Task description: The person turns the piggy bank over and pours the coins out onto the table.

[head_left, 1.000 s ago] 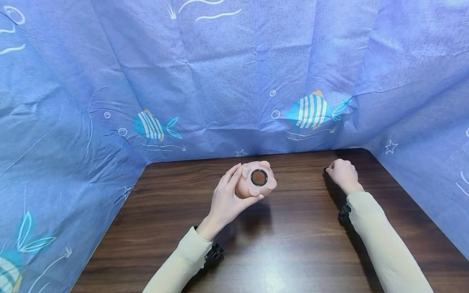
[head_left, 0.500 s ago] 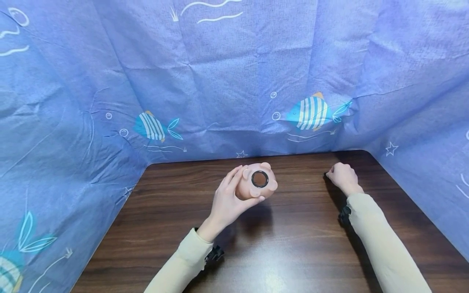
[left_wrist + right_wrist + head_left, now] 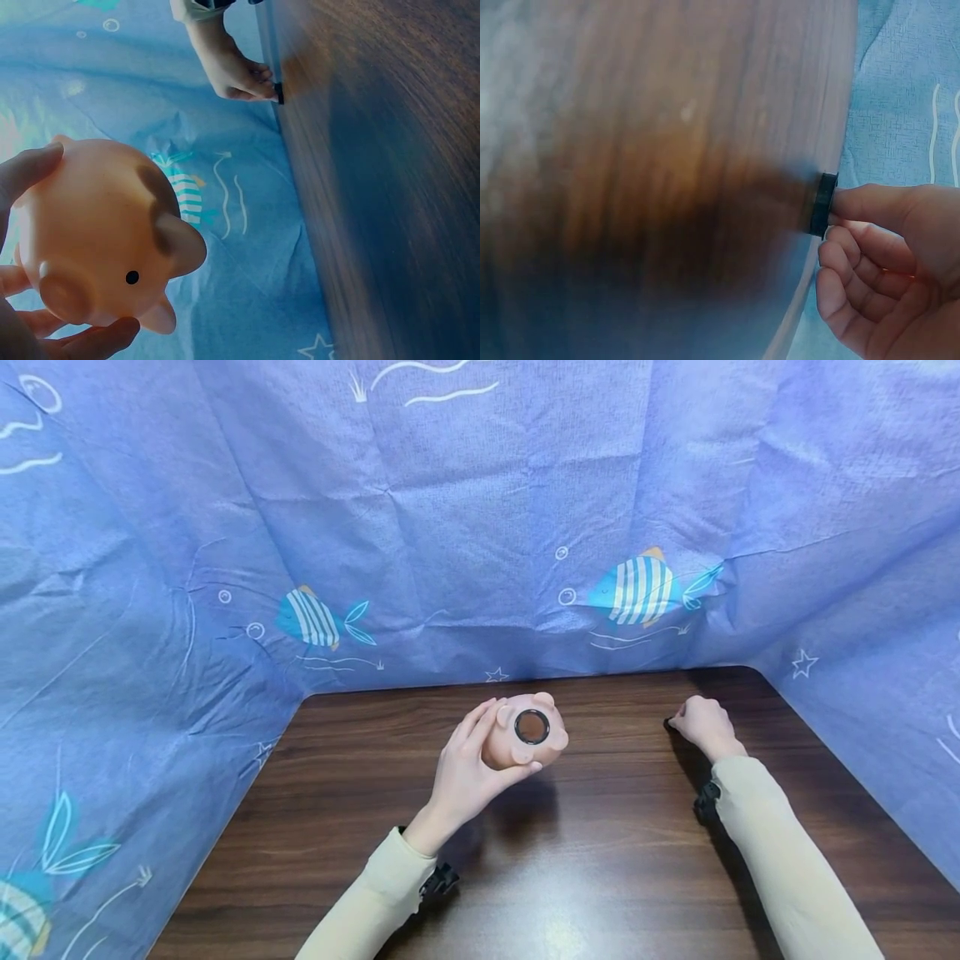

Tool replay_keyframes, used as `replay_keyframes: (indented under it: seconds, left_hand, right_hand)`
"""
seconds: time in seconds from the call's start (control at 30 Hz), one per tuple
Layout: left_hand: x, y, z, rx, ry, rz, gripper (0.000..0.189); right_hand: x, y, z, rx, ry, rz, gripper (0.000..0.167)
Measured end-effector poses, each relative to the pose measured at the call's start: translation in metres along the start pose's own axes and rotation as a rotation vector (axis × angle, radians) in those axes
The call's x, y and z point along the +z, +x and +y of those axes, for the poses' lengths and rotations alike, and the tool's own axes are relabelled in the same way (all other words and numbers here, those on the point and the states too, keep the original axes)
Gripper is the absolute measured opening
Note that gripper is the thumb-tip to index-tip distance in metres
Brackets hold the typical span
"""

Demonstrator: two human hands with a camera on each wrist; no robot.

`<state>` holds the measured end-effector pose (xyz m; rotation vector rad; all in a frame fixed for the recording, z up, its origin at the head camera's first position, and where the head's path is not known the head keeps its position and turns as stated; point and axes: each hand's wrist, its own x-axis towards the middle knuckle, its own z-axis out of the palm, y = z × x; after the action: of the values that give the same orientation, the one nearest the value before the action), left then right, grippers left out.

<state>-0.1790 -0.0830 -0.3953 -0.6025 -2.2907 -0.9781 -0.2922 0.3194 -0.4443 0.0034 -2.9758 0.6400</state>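
Observation:
A pink piggy bank (image 3: 498, 747) is gripped in my left hand (image 3: 465, 772), held above the table. Its four-footed underside, with a round black-ringed opening (image 3: 532, 727), faces the head camera. In the left wrist view the piggy bank (image 3: 105, 217) shows its snout, ears and one black eye, with fingertips and thumb around its body. Far to the right, my right hand (image 3: 703, 725) pinches a small black round plug (image 3: 823, 204) between thumb and index finger, close over the table; the other fingers are curled in.
The dark wood-grain table (image 3: 615, 860) ends at a back edge against a blue fish-print curtain (image 3: 450, 527), which also rises along both sides. Black wrist cameras (image 3: 438, 881) sit on both cuffs.
Nearly still. Both hands keep their holds on the piggy bank and the plug; the whole view shifts very slightly.

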Motion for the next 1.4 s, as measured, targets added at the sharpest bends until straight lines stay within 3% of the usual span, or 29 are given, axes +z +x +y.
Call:
replay_keyframes:
  seconds: [0.33, 0.53, 0.63, 0.9, 1.13, 1.4]
  left_hand:
    - [0.0, 0.0, 0.0, 0.004, 0.003, 0.0, 0.093]
    - [0.001, -0.003, -0.002, 0.029, 0.009, 0.013, 0.094]
    - [0.001, -0.005, -0.003, 0.027, 0.012, 0.013, 0.093]
    - [0.001, -0.004, -0.003, 0.013, 0.005, 0.006, 0.092]
    - [0.0, -0.001, -0.004, 0.04, 0.01, 0.012, 0.093]
    - [-0.002, 0.002, -0.002, 0.045, -0.001, -0.001, 0.092]
  right_hand:
    - [-0.013, 0.005, -0.004, 0.003, 0.015, 0.008, 0.024]
    - [-0.026, 0.005, -0.018, -0.072, 0.056, 0.097, 0.026]
    - [-0.028, 0.004, -0.03, -0.102, 0.073, 0.105, 0.028]
    - [-0.033, -0.009, -0.071, -0.187, 0.133, 0.048, 0.034]
    - [-0.039, -0.025, -0.105, -0.226, 0.207, -0.012, 0.04]
    - [-0.039, -0.041, -0.133, -0.267, 0.322, -0.136, 0.041]
